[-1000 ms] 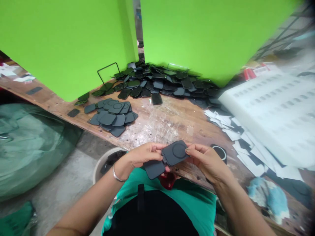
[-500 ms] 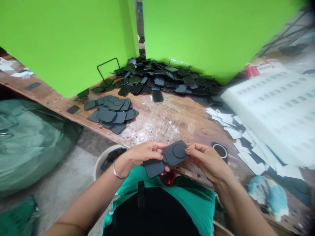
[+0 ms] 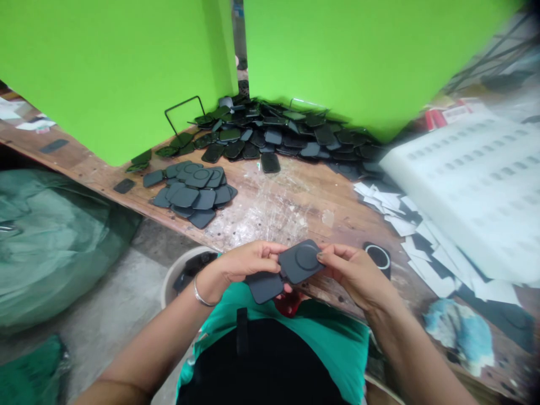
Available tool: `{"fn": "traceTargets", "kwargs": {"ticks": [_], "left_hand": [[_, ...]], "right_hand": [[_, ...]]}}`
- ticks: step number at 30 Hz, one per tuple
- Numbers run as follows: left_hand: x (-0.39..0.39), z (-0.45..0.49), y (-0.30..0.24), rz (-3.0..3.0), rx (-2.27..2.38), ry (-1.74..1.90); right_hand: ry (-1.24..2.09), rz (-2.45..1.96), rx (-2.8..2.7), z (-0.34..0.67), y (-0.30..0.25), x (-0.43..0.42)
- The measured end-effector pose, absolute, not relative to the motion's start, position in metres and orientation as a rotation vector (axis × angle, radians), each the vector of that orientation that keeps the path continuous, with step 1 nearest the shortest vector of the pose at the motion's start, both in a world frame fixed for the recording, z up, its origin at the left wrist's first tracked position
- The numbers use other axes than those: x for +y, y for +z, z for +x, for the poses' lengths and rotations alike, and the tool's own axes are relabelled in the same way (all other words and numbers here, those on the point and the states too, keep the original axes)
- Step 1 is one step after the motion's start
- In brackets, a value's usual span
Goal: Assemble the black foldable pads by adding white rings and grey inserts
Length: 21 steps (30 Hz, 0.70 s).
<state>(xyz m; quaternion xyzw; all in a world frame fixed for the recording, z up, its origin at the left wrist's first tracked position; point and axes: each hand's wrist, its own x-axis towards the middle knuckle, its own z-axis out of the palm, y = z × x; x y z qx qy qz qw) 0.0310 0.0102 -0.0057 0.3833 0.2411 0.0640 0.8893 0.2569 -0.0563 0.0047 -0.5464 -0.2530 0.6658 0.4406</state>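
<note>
Between both hands is a dark grey folding charging pad [image 3: 300, 262], made of two hinged rounded-square panels; the right panel bears a circle mark. My left hand [image 3: 255, 260] closes on it near the hinge, thumb on top, some fingers hidden beneath. Pinched at the right panel's outer edge are the thumb and fingers of my right hand [image 3: 343, 264]. Beyond them on the wooden table [image 3: 291, 208] lies a small stack of similar grey pads [image 3: 192, 191]. A black pad with a white ring [image 3: 377, 259] rests right of my right hand.
A long heap of dark panels [image 3: 274, 132] lies against green boards [image 3: 126, 67]. White and black sheets [image 3: 415, 247] and a white slotted foam tray [image 3: 472, 185] are at the right. A cloth [image 3: 459, 334] sits near the front edge. Left below stands a bucket [image 3: 169, 281].
Almost nothing differs. The view has shifted very slightly, and both hands keep the charging pad in the same hold.
</note>
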Motion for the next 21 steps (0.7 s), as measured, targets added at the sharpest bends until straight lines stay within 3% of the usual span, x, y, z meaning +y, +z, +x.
{"fn": "traceTargets", "kwargs": {"ticks": [21], "left_hand": [[0.0092,0.0346,-0.0026,0.819,0.532,0.117]], "right_hand": [[1.564,-1.427,-0.572,0.2553,0.0084,-0.0578]]}}
